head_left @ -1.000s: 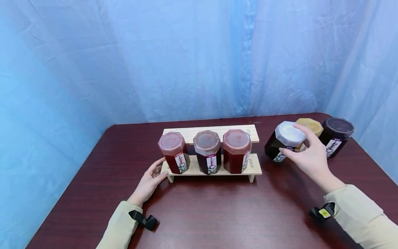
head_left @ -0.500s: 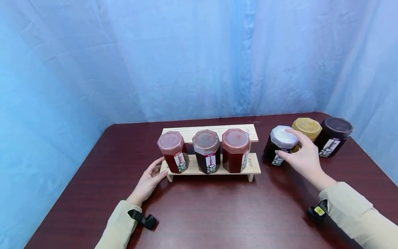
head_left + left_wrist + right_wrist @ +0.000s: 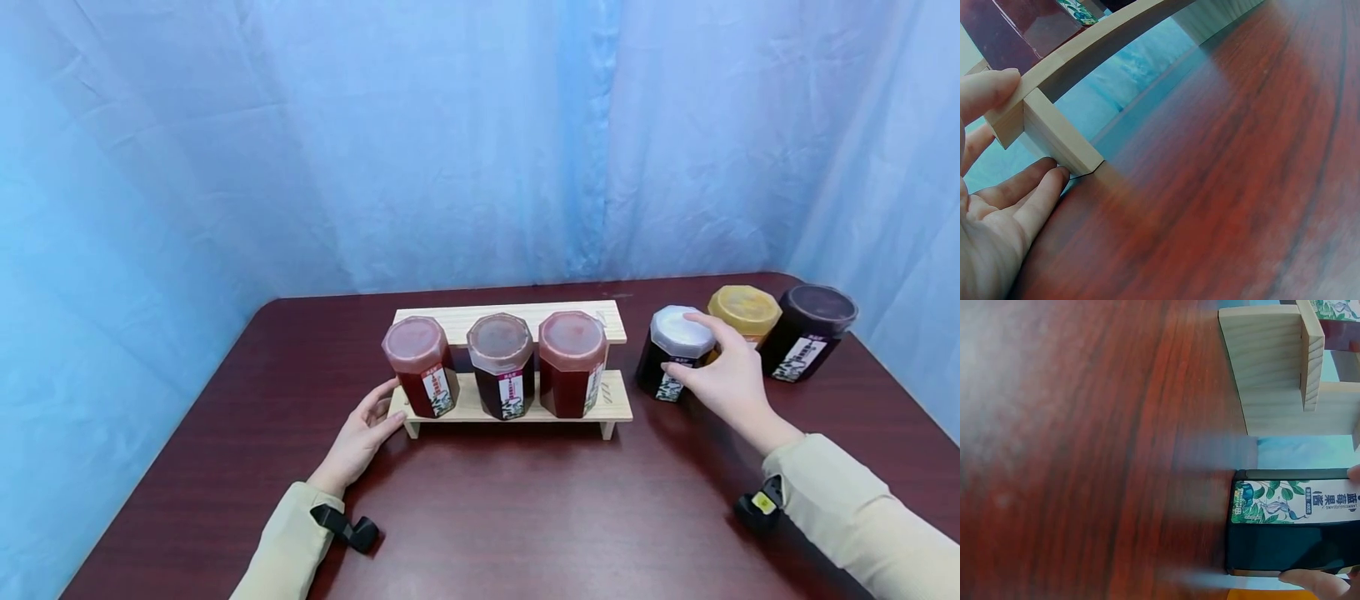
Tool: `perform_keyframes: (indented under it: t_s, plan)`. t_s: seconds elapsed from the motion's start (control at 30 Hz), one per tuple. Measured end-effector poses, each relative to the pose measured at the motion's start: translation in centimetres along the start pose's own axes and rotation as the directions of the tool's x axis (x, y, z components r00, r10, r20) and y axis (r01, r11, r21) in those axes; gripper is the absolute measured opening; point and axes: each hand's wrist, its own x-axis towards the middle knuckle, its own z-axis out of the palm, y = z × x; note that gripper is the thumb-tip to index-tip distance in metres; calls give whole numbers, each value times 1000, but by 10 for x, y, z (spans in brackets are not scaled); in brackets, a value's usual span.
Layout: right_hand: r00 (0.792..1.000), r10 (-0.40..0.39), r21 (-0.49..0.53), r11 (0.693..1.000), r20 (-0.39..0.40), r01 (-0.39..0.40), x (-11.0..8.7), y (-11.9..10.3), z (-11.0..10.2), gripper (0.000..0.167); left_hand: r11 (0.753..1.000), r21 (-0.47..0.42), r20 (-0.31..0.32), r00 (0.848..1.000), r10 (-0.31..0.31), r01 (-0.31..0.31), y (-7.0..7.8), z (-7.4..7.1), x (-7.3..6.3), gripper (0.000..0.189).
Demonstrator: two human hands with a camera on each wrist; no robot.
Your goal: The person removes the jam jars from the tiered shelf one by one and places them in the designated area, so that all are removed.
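Observation:
In the head view, my right hand (image 3: 723, 375) holds a dark jam jar (image 3: 681, 333) with a whitish lid, thumb on its near side and fingers at the lid. The jar stands upright, right of a two-step wooden rack (image 3: 617, 398). Its label (image 3: 1297, 501) faces the right wrist camera, and its base is right at the tabletop. My left hand (image 3: 360, 437) grips the rack's left end. In the left wrist view, the thumb lies on the shelf edge, with fingertips against the rack's leg (image 3: 1063, 134). A red jar (image 3: 427, 375), a dark jar (image 3: 501, 371) and another red jar (image 3: 572, 371) stand on the lower step.
Behind my right hand stand a yellow-lidded jar (image 3: 744, 308) and another dark jar (image 3: 806, 337), close together near the table's right edge. The rack's upper step (image 3: 517, 315) lies behind the three jars. Blue curtains (image 3: 450, 150) hang around the dark red table (image 3: 525, 517).
My right hand has moved the held dark jar left and toward me, away from the yellow-lidded jar, and it has gone from tilted to upright. My left hand stays at the rack.

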Motion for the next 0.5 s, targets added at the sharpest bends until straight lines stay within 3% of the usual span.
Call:
perform_keyframes:
  t_s: [0.23,0.5]
  plan:
    - [999,-17,-22,1000,45,18,6,0,-2,70,1000,-17,1,1000,1,-1,2,1,-1,60]
    - [986,-47,-56,997,162,57,6,5,-11,71,999,-22,14,1000,25,-25,0,1,1,60]
